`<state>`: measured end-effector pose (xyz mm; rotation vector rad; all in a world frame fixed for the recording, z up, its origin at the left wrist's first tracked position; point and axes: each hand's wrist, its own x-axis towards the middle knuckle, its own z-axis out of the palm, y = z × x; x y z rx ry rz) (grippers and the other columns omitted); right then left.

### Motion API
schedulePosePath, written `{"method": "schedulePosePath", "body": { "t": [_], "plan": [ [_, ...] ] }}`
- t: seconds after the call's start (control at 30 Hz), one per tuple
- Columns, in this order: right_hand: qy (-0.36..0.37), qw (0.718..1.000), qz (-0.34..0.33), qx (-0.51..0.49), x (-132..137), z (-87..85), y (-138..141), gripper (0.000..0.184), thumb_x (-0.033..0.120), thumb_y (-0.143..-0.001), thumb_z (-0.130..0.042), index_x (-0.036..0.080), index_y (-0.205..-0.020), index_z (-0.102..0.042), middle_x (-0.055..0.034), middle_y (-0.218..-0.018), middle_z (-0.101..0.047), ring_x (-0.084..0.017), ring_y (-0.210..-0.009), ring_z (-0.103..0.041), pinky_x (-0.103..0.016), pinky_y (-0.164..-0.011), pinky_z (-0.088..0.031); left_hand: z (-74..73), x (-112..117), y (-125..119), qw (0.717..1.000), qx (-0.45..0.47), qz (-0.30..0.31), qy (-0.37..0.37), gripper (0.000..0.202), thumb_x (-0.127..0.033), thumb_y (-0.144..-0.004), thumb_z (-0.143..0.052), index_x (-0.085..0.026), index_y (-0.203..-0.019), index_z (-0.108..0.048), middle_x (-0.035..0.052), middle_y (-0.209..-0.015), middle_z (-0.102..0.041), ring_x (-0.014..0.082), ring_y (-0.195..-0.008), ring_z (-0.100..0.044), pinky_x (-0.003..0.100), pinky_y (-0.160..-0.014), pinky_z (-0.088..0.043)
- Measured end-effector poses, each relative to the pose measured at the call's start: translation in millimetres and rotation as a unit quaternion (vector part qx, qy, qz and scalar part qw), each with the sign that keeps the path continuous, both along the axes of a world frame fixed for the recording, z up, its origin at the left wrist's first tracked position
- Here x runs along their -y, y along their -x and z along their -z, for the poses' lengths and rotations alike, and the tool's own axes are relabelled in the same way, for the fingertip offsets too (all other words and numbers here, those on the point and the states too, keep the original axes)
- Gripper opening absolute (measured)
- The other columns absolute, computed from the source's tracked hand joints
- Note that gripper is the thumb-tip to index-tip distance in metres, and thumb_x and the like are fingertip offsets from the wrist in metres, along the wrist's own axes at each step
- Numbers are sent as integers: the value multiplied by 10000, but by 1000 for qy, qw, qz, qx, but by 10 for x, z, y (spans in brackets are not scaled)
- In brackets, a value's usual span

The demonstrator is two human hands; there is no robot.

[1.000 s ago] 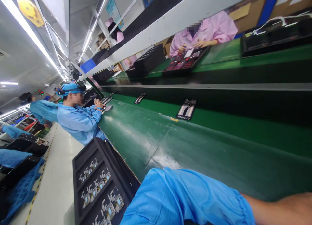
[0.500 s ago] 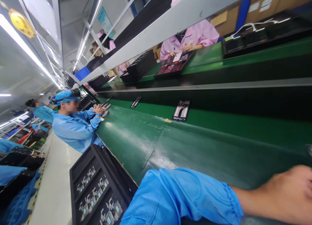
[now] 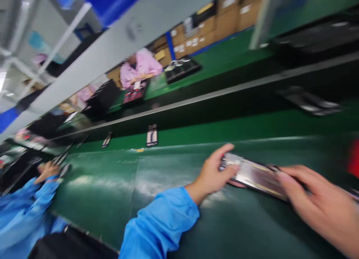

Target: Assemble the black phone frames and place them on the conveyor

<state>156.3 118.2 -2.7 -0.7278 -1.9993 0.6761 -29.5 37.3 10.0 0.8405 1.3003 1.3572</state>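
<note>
A flat rectangular panel in a dark frame (image 3: 252, 173) lies just above the green bench surface (image 3: 117, 184), blurred by motion. My left hand (image 3: 214, 173), in a blue sleeve, grips its left end with thumb on top and fingers beneath. My right hand (image 3: 316, 203) holds its right end, fingers curled over the edge.
Similar panels (image 3: 152, 135) lie along the green conveyor belt behind, and another (image 3: 310, 101) at the right. A co-worker in blue (image 3: 25, 210) sits at the lower left. A person in pink (image 3: 140, 70) works at black trays across the line. A grey shelf rail (image 3: 117, 42) runs overhead.
The view has swung sharply to the right and down. My left arm lay along the bench edge with its hand mostly out of frame; now both hands are in view holding the panel.
</note>
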Motion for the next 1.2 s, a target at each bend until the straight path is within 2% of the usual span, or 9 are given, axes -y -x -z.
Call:
{"method": "schedulePosePath", "body": {
  "t": [0.1,0.17,0.27,0.37,0.47,0.57,0.67,0.9,1.2],
  "plan": [
    [-12,1000,-9,-7,19,-64,-2,239,425,-1061,-524,307,-1025,-728,-93,-894,-713,-231,-800,-689,-418,-691,-539,-47,-23,67,1000,6,24,9,742,-512,-783,-801,-260,-1409,-493,101,-1261,-585,252,-991,-682,354,-677,-659],
    [-50,999,-18,7,17,-71,45,212,309,-1061,-535,269,-1124,-734,-75,-945,-729,-222,-843,-686,-393,-738,-555,-41,-59,92,999,-22,35,19,679,-494,-824,-776,-275,-1394,-479,92,-1253,-580,234,-962,-686,294,-581,-654],
    [-106,992,-16,59,13,-45,78,193,195,-1038,-566,206,-1118,-741,-61,-922,-739,-211,-844,-654,-379,-763,-514,-33,-75,83,998,-27,50,20,618,-471,-882,-727,-298,-1390,-421,106,-1371,-555,214,-951,-704,269,-529,-652],
    [-122,988,-4,94,13,-33,61,187,186,-1027,-579,186,-1123,-740,-63,-920,-729,-204,-831,-624,-369,-767,-485,-32,-50,32,997,0,71,21,533,-428,-864,-759,-283,-1240,-411,117,-1471,-554,250,-1055,-715,288,-562,-671],
    [-150,982,-9,115,1,-56,38,188,213,-1022,-597,158,-1150,-722,-76,-943,-722,-212,-851,-612,-374,-774,-474,-20,-29,-24,999,-26,41,13,492,-397,-859,-773,-277,-1155,-399,111,-1472,-586,250,-1063,-732,306,-585,-680],
    [-194,971,-19,139,-14,-90,25,180,234,-1023,-601,129,-1111,-717,-85,-948,-721,-222,-862,-596,-380,-748,-448,-10,-30,-46,998,-58,16,6,525,-402,-863,-765,-284,-1244,-423,115,-1443,-615,250,-1045,-747,326,-606,-688],
    [-215,964,-22,153,-12,-110,14,189,218,-1042,-559,130,-1098,-717,-88,-924,-716,-217,-843,-584,-374,-711,-414,-11,-43,-38,997,-80,21,5,608,-401,-833,-793,-271,-1332,-469,130,-1425,-627,272,-1074,-738,337,-628,-693],
    [-226,961,-16,157,23,-132,-15,228,212,-1062,-512,133,-1124,-716,-89,-909,-722,-213,-832,-582,-378,-713,-417,-13,-45,-53,995,-101,-11,12,522,-397,-781,-838,-214,-1204,-595,49,-1084,-720,209,-852,-754,326,-577,-688],
    [-223,962,-22,155,44,-150,-18,207,207,-1053,-531,140,-1127,-712,-87,-906,-716,-219,-864,-598,-377,-736,-426,-16,-30,-66,993,-109,-26,23,495,-438,-789,-820,-202,-1187,-644,41,-978,-749,228,-807,-767,342,-555,-684]
  ]
}}
